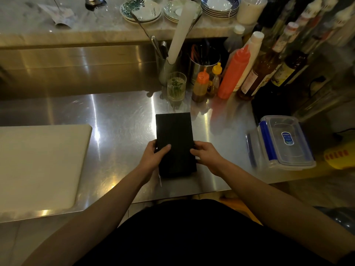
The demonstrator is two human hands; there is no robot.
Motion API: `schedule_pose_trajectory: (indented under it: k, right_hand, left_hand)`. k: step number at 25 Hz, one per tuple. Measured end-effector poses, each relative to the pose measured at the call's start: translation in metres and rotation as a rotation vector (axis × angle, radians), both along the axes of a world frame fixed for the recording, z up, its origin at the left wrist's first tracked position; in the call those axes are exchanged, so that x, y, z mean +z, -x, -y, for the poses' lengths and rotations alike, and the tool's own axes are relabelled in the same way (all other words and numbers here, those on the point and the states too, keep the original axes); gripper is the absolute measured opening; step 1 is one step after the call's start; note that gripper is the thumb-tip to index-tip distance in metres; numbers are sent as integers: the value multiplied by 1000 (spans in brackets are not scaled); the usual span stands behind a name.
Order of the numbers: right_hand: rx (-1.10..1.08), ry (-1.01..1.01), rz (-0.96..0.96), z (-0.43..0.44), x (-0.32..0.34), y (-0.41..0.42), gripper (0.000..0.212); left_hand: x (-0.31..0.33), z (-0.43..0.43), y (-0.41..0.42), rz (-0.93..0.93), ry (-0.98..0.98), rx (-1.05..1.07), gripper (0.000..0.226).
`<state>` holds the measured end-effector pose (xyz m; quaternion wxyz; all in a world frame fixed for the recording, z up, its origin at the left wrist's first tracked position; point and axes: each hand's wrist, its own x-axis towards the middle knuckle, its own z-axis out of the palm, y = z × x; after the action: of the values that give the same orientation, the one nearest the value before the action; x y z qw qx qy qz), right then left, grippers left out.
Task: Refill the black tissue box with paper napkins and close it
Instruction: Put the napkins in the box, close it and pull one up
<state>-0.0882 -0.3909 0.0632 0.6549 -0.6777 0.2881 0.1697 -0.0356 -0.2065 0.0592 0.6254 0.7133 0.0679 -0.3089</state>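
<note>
The black tissue box (174,131) lies flat on the steel counter (123,116), long side running away from me, its plain dark face up. My left hand (153,157) grips its near left edge, thumb resting on top. My right hand (206,153) holds the near right edge, fingers curled at the side. A thin sliver of white paper (159,179) shows below the box's near left corner. I see no loose napkins elsewhere.
A white cutting board (38,166) covers the counter's left. A clear lidded container with blue clips (282,143) stands to the right. Behind the box are a glass with herbs (176,86), squeeze bottles (199,86), sauce bottles (255,73) and utensil holders (204,64). Stacked plates (141,10) sit on the shelf above.
</note>
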Motion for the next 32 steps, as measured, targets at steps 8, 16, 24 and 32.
schedule_pose_trajectory:
  k: [8, 16, 24, 32]
  right_hand:
    - [-36, 5, 236, -7, 27, -26, 47]
    - [-189, -135, 184, -8, 44, -49, 24]
    - [-152, -109, 189, -17, 38, -56, 38]
    - [-138, -31, 218, -24, 17, -39, 37]
  left_hand:
    - [30, -12, -22, 33, 123, 151, 44]
    - [49, -24, -29, 15, 289, 297, 36]
    - [52, -22, -32, -37, 251, 311, 37]
    - [18, -29, -15, 71, 132, 228, 39]
